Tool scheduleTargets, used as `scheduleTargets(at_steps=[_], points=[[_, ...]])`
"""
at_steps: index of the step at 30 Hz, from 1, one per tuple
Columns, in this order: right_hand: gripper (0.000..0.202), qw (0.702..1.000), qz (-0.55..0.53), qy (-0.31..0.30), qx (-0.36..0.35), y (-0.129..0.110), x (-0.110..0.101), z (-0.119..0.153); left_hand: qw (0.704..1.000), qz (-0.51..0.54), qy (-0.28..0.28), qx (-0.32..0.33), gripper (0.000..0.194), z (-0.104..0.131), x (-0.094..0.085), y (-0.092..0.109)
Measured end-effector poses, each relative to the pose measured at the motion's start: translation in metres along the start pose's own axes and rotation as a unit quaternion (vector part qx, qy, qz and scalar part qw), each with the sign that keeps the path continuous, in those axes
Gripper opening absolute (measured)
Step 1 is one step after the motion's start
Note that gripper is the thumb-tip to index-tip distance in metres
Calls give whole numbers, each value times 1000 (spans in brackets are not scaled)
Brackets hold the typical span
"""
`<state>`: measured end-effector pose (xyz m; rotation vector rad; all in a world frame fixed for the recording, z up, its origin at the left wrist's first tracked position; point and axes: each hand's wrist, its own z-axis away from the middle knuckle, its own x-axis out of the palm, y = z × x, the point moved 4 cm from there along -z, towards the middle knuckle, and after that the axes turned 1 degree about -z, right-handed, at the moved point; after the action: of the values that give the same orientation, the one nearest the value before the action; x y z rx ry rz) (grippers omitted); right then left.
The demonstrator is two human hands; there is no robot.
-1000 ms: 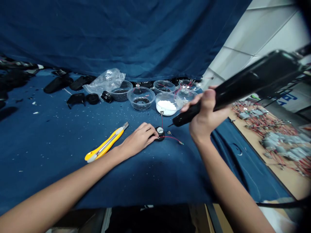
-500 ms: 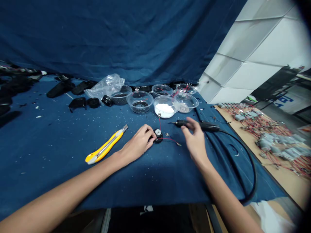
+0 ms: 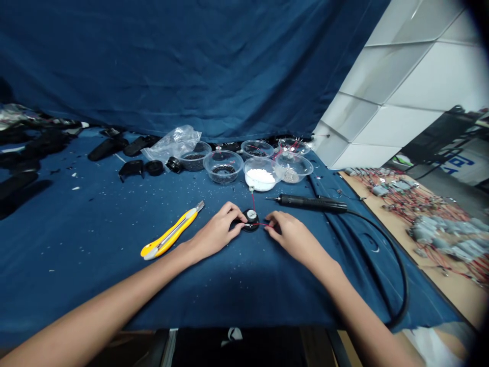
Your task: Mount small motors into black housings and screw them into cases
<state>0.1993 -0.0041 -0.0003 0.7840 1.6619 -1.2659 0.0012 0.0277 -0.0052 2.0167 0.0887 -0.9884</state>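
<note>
A small round black part (image 3: 251, 226) with a silvery disc on it lies on the blue cloth, red wires running from it. From the left, my left hand (image 3: 221, 227) holds its edge with thumb and fingertips together. My right hand (image 3: 288, 230) pinches the red wire (image 3: 262, 224) just right of the part. Another red wire leads up to a small metal piece (image 3: 251, 189) by the bowl of white material (image 3: 261, 178). Behind my right hand lies a black pen-shaped tool (image 3: 311, 203) with a thin metal tip and a cable.
A yellow utility knife (image 3: 171, 235) lies left of my left hand. Several clear bowls (image 3: 223, 168) stand behind, beside a plastic bag (image 3: 173, 142) and black parts (image 3: 131, 169). At right, a board (image 3: 428, 239) carries many red-wired grey parts. The tool's cable (image 3: 401, 265) loops near my right forearm.
My right hand has moved left and down from the black tool to the red wire and closed on it. My left hand stays at the round part. The view has shifted slightly.
</note>
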Motion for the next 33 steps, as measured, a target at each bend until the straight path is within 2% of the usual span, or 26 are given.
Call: scheduleTargets(at_steps=[3, 5, 8, 10, 13, 15, 17, 19, 22, 24, 29, 33], points=[[16, 996, 83, 5, 10, 3, -4, 3, 1000, 25, -9, 3, 13, 0, 1, 0], [25, 995, 97, 16, 2, 0, -7, 2, 999, 36, -13, -1, 13, -1, 1, 1], [35, 996, 46, 57, -42, -11, -14, -4, 999, 30, -6, -23, 15, -3, -4, 2], [28, 992, 5, 101, -74, -23, -21, -8, 999, 8, 12, -36, 16, -4, -12, 4], [14, 972, 12, 164, -169, -51, -30, -10, 997, -34, 52, -55, 18, -3, -30, 3], [14, 945, 71, 157, -277, -74, -28, -8, 994, -51, 70, -64, 19, -1, -44, 1], [15, 923, 133, 134, -334, -86, -23, -10, 992, -66, 81, -69, 21, 2, -59, -4], [15, 927, 176, 128, -305, -85, -20, -18, 988, -90, 95, -81, 22, 4, -75, -10], [20, 948, 203, 118, -216, -68, -17, -30, 979, -128, 113, -110, 25, 6, -101, -28], [22, 958, 194, 101, -184, -56, -14, -32, 973, -146, 124, -130, 26, 7, -119, -44], [19, 988, 70, 38, -136, -35, -6, -26, 954, -189, 140, -186, 29, 13, -151, -94], [18, 991, -60, -5, -117, -32, -1, -26, 943, -217, 152, -201, 31, 9, -168, -118]])
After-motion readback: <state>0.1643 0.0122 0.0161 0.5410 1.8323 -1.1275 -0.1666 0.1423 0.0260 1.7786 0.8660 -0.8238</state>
